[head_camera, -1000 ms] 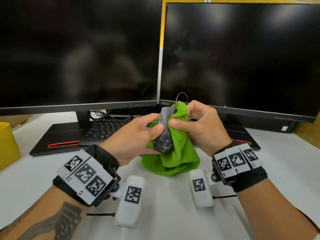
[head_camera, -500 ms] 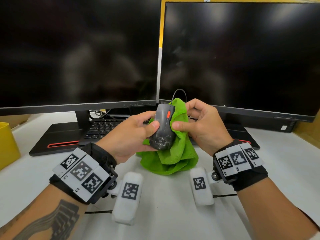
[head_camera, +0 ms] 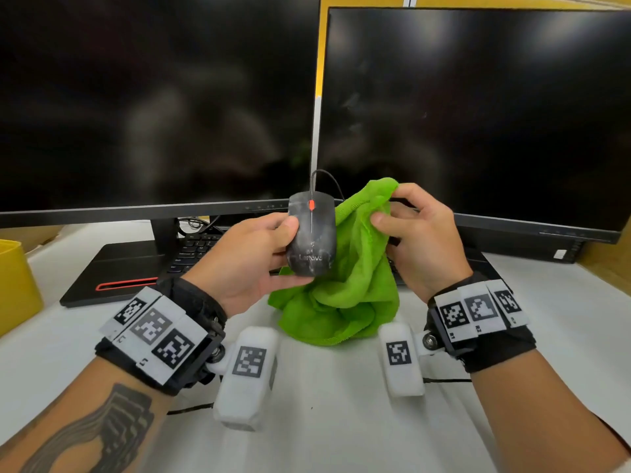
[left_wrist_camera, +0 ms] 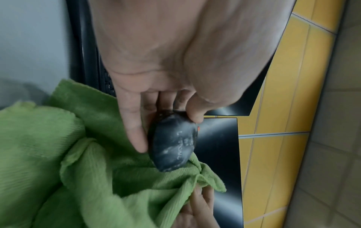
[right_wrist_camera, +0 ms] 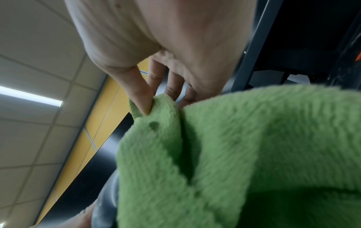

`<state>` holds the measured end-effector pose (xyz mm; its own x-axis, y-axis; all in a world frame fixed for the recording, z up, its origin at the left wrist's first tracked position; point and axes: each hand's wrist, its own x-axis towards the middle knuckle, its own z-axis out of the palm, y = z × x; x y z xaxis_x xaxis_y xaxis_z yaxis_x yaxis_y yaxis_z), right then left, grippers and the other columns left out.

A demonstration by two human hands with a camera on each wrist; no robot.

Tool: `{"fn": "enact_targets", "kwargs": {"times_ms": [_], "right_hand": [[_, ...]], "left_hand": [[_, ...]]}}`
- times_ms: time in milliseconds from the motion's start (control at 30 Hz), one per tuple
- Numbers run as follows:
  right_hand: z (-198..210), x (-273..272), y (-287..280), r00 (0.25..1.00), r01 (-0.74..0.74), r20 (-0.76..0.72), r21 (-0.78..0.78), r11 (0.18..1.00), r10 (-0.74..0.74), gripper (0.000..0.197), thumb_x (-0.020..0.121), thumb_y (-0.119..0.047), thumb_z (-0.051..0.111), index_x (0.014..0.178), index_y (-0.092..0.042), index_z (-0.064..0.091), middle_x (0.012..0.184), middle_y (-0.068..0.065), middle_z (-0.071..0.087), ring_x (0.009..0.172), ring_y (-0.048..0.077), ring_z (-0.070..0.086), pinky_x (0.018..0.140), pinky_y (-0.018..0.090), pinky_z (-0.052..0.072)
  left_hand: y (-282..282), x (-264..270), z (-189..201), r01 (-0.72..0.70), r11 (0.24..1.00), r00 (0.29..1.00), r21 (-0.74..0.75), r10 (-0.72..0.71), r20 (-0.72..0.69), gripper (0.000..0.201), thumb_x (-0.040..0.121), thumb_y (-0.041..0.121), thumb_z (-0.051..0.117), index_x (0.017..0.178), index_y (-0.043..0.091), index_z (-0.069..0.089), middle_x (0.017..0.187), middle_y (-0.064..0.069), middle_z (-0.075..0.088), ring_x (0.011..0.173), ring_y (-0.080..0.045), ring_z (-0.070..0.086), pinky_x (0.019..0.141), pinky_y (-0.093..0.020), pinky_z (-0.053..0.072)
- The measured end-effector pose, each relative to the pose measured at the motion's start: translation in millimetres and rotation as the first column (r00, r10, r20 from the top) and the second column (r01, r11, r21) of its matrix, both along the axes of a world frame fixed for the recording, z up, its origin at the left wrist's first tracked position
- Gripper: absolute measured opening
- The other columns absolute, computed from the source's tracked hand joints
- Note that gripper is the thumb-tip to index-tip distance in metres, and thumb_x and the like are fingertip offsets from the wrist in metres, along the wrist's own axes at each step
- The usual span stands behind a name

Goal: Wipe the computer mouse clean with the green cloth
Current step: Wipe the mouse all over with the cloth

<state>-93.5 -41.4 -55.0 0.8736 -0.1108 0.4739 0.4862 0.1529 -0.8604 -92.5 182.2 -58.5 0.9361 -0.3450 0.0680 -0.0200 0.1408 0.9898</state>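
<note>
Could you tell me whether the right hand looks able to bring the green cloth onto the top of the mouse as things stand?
Probably yes: the right hand grips the green cloth right beside the mouse, whose top faces up uncovered.

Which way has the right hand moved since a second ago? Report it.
Yes: the right hand has drawn the green cloth rightward off the black computer mouse, along the right monitor's bezel.

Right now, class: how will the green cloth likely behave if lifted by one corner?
The green cloth probably flops: pinched by the right hand, it sags in folds onto the table. Its fuzzy pile suggests good grip. It looks light.
</note>
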Motion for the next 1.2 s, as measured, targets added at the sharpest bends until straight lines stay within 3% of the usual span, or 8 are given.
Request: {"fn": "enact_targets", "kwargs": {"times_ms": [167, 267, 367, 533, 700, 900, 1033, 1200], "right_hand": [[-3.9, -1.2, 8.0, 0.999, -0.029, 0.013, -0.15, 0.988, 0.031, 0.023, 0.07, -0.007, 0.079, 0.093, -0.01, 0.082, 0.101, 0.014, 0.075, 0.101, 0.034, 0.069, 0.102, 0.059, 0.053], [-6.0, -3.5, 12.7, 0.998, -0.044, 0.035, -0.254, 0.966, 0.054, 0.019, 0.077, -0.022, 0.081, 0.092, -0.009, 0.083, 0.098, 0.013, 0.073, 0.099, 0.026, 0.067, 0.096, 0.05, 0.053], [-8.5, -3.5, 14.1, 0.99, 0.043, 0.138, -0.389, 0.92, 0.012, 0.007, 0.085, -0.013, 0.081, 0.092, -0.014, 0.083, 0.084, 0.002, 0.072, 0.076, 0.018, 0.057, 0.075, 0.035, 0.05], [-12.1, 3.4, 9.7, 0.989, 0.063, 0.144, -0.483, 0.873, 0.008, 0.012, 0.071, -0.029, 0.084, 0.082, -0.029, 0.079, 0.09, 0.036, 0.067, 0.078, 0.062, 0.058, 0.077, 0.072, 0.052], [-8.3, 1.7, 9.1, 0.993, -0.046, 0.077, -0.428, 0.903, 0.087, 0.035, 0.069, 0.002, 0.07, 0.096, -0.019, 0.074, 0.091, 0.005, 0.068, 0.079, 0.019, 0.067, 0.074, 0.04, 0.058], [-7.9, -2.0, 11.3, 0.987, -0.002, 0.144, -0.446, 0.895, 0.074, 0.018, 0.072, -0.012, 0.079, 0.086, -0.023, 0.084, 0.107, 0.022, 0.066, 0.088, 0.053, 0.059, 0.078, 0.042, 0.05], [-6.6, -2.5, 7.7, 0.984, 0.115, 0.174, -0.435, 0.893, -0.042, 0.008, 0.078, -0.005, 0.085, 0.08, -0.001, 0.079, 0.094, 0.021, 0.071, 0.081, 0.031, 0.067, 0.076, 0.032, 0.056], [-4.9, -2.2, 6.5, 0.958, 0.188, 0.282, -0.461, 0.867, -0.058, 0.015, 0.084, -0.001, 0.079, 0.094, -0.011, 0.081, 0.095, 0.007, 0.077, 0.091, 0.02, 0.073, 0.08, 0.031, 0.058]], "left_hand": [[-0.7, -0.4, -0.2, -0.028, 0.999, 0.999, -0.033, 0.026, -0.046, 0.03, 0.112, 0.027, 0.048, 0.123, 0.014, 0.072, 0.118, -0.014, 0.08, 0.103, -0.027, 0.078, 0.078, -0.038, 0.066], [-3.8, -1.2, -1.7, -0.016, 1.0, 0.999, -0.022, 0.016, -0.033, 0.03, 0.112, 0.027, 0.049, 0.125, 0.013, 0.071, 0.121, -0.015, 0.079, 0.104, -0.028, 0.077, 0.083, -0.042, 0.066], [-6.9, -3.2, -2.8, 0.007, 1.0, 1.0, -0.004, -0.007, -0.007, 0.03, 0.112, 0.028, 0.048, 0.125, 0.015, 0.071, 0.116, -0.01, 0.08, 0.102, -0.025, 0.076, 0.09, -0.045, 0.065], [-7.5, -3.6, -2.8, 0.001, 1.0, 1.0, 0.024, -0.001, 0.021, 0.029, 0.112, 0.028, 0.047, 0.125, 0.017, 0.07, 0.122, -0.012, 0.079, 0.103, -0.025, 0.076, 0.087, -0.041, 0.066], [-9.8, -5.1, -3.2, -0.01, 0.998, 1.0, 0.066, 0.009, 0.015, 0.028, 0.111, 0.028, 0.049, 0.127, 0.015, 0.068, 0.126, -0.015, 0.076, 0.118, -0.033, 0.073, 0.09, -0.045, 0.065], [-8.5, -3.9, -1.6, -0.033, 0.998, 0.998, 0.045, 0.031, 0.049, 0.028, 0.111, 0.029, 0.049, 0.123, 0.015, 0.07, 0.115, -0.012, 0.079, 0.104, -0.026, 0.074, 0.087, -0.043, 0.066], [-7.8, -4.5, -0.5, -0.042, 0.998, 0.998, 0.042, 0.04, 0.057, 0.027, 0.111, 0.029, 0.05, 0.123, 0.016, 0.07, 0.115, -0.011, 0.079, 0.103, -0.027, 0.074, 0.086, -0.042, 0.066], [-13.2, -8.4, -3.2, -0.001, 0.996, 0.999, 0.084, -0.003, 0.052, 0.027, 0.111, 0.029, 0.05, 0.123, 0.016, 0.07, 0.124, -0.017, 0.076, 0.107, -0.03, 0.076, 0.079, -0.039, 0.067]]}}
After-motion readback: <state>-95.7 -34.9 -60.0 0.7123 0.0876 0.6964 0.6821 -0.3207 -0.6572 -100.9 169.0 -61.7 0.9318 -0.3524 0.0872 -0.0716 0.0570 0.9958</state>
